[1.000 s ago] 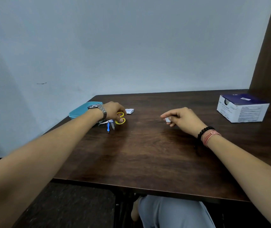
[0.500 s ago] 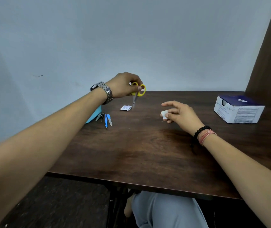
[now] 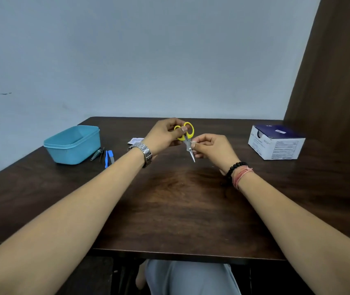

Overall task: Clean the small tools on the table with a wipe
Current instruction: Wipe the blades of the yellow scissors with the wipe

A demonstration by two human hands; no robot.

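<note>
We hold the scissors (image 3: 185, 137) up over the middle of the desk (image 3: 170, 209), w/ our left hand (image 3: 163, 135) curled round the yellow loops, thumb across them, blades pointing down and toward us. Our right hand (image 3: 210, 149) pinches a small white wipe (image 3: 193, 143) between thumb and fingertips and presses it against the blades near the pivot. Blades look closed (hard to be sure at this size).

The other small tools wait on the left side of the desk, just beside the blue tub (image 3: 74, 144): a nail clipper (image 3: 96, 154), a blue-handled pick (image 3: 106, 159) and a small file (image 3: 111, 157). A torn wipe packet (image 3: 134, 140) lies behind our left wrist; the box (image 3: 276, 143) sits well apart on the right.

Risks as we see them, approx. in order:
- Fingertips sit right beside the edge; if we drag toward the tip and the loops spread, the blades could open and nick a finger.
- The wipe is tiny and folded, so it could slip out of the pinch mid-stroke and leave bare skin sliding on steel.
- Grip on the loops is light; a hard pull could twist the scissors loose and drop them point-first onto the desk or our lap.
- Only one face is being touched, so the far side, pivot etc. may get missed.
</note>
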